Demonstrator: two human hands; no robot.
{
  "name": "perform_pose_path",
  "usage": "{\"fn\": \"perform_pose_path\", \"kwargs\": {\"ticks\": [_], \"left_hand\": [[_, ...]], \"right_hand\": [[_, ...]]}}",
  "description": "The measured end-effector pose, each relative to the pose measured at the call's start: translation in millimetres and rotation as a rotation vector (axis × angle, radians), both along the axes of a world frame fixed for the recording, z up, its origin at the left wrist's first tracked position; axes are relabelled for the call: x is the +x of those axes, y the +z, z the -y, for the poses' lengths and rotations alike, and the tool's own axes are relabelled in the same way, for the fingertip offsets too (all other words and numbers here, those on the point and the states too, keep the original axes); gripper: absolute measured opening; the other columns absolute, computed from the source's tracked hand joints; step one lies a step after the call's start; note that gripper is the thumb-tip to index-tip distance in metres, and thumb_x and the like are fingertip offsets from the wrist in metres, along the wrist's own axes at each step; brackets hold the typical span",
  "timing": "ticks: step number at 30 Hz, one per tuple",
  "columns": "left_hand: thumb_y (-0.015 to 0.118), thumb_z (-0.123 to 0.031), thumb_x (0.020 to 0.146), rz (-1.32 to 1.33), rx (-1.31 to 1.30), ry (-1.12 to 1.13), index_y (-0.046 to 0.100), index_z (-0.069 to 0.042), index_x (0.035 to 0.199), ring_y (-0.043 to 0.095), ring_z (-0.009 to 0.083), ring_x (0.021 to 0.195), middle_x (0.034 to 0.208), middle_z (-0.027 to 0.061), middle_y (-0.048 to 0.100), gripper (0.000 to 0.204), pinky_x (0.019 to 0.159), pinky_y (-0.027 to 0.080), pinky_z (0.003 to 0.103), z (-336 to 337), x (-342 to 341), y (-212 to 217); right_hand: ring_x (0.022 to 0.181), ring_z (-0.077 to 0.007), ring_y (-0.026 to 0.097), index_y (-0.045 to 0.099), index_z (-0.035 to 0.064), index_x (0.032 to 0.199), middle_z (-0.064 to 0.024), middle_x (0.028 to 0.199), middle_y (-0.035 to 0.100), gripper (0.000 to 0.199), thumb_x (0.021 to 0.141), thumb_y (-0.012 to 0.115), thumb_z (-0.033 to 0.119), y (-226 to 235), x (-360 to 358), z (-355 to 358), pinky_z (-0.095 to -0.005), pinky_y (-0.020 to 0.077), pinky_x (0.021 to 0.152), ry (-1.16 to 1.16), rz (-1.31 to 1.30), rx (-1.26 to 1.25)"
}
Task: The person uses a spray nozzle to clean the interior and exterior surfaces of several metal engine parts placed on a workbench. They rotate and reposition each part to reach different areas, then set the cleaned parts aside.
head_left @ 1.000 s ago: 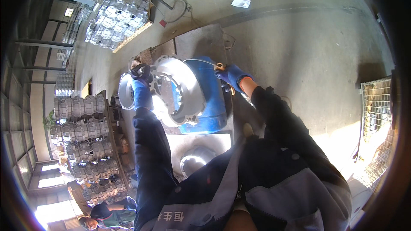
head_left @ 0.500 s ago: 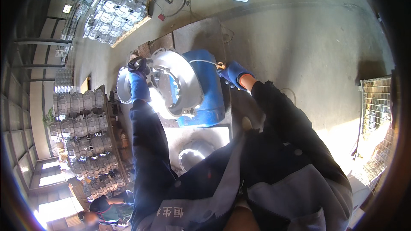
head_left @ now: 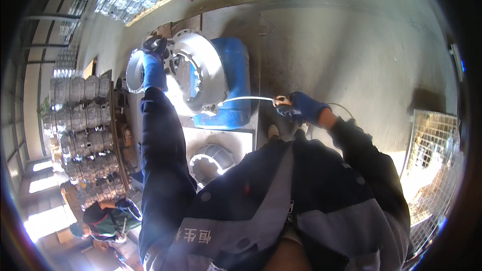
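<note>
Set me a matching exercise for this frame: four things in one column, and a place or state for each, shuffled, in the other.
Things:
1. left hand
2. right hand
3. blue drum
4. toothed metal ring

Places or states:
A. lying flat on the pale slab, near the person's chest
B. on the rim of the large round metal casting
C. holding a thin nozzle tool with a hose
D. lying under and behind the casting

Pairs: 1-B, 2-C, 3-D, 4-A
</note>
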State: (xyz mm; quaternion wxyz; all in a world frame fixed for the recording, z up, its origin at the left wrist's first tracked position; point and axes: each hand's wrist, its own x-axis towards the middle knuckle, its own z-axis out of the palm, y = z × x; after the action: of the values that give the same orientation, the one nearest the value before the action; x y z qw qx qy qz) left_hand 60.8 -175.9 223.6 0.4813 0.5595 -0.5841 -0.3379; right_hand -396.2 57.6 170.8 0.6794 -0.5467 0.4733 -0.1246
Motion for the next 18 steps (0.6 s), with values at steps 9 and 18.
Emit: {"fn": "perform_pose_path", "kwargs": {"ticks": [9,18], "left_hand": [[0.068,-0.023,0.091,0.295,-0.148,0.182,0.054,-0.008,0.129,0.053,0.018,0.108,0.122,0.0103,0.059,0.043,0.095,0.042,0.03,-26.1,-9.2,6.6],[0.059,-0.041,0.094,0.285,-0.065,0.297,0.048,-0.007,0.136,0.061,0.0223,0.1,0.113,0.0152,0.063,0.054,0.087,0.049,0.032,-45.7,-9.2,5.6]], "right_hand": [[0.047,-0.011,0.054,0.065,0.0055,0.102,-0.0042,0.065,0.06,0.022,0.094,0.062,0.025,68.4,14.7,87.2,-0.0255,0.0444,0.046,-0.146,0.275,0.012],[0.048,-0.0136,0.054,0.064,0.009,0.084,-0.0027,0.059,0.055,0.031,0.092,0.063,0.039,-0.9,69.4,116.5,-0.0292,0.0431,0.044,-0.051,-0.253,-0.038]]}}
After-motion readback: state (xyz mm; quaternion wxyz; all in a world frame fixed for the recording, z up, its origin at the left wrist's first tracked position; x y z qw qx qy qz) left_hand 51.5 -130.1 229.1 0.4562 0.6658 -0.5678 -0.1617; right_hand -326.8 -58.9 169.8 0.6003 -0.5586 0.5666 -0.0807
